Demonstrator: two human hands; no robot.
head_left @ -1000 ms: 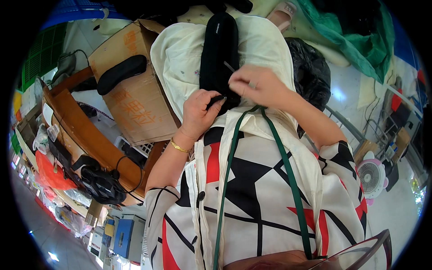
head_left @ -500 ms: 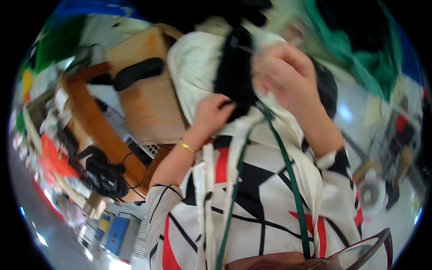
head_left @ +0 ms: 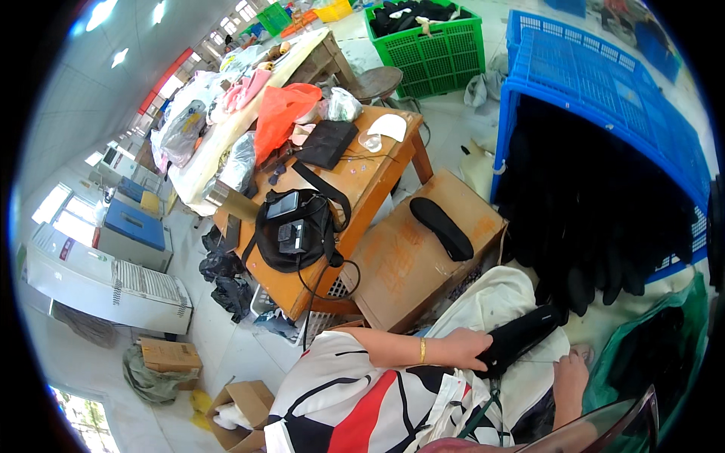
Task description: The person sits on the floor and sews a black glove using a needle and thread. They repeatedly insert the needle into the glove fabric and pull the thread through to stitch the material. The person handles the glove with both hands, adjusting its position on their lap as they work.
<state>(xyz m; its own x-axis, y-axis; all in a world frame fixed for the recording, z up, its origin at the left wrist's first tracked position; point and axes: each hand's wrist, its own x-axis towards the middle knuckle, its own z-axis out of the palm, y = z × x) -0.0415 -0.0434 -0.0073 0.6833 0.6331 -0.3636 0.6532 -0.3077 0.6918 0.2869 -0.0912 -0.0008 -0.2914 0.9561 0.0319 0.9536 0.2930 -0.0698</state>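
Observation:
My left hand (head_left: 470, 349), with a gold bracelet at its wrist, is closed on the near end of a black cloth shoe (head_left: 522, 338). The shoe lies over white cloth (head_left: 491, 298) on my lap. A thin thread (head_left: 535, 362) runs from beside the shoe to my right hand (head_left: 572, 375), whose fingers are pinched together. Whether a needle is in them is too small to tell. Another black shoe (head_left: 442, 229) rests on the brown cardboard box (head_left: 393, 260) ahead of me.
Ahead on the right, a blue crate (head_left: 596, 75) lies open toward me, full of black shoes (head_left: 581, 219). A green bag (head_left: 698, 317) is at my right. The wooden table (head_left: 362, 177) bears a black bag (head_left: 302, 230). Farther off is a green crate (head_left: 434, 57).
My view has swung left and up, so table and crates now show. The right hand, blurred and raised beside the shoe before, is now lower and farther from it. The left hand still grips the shoe.

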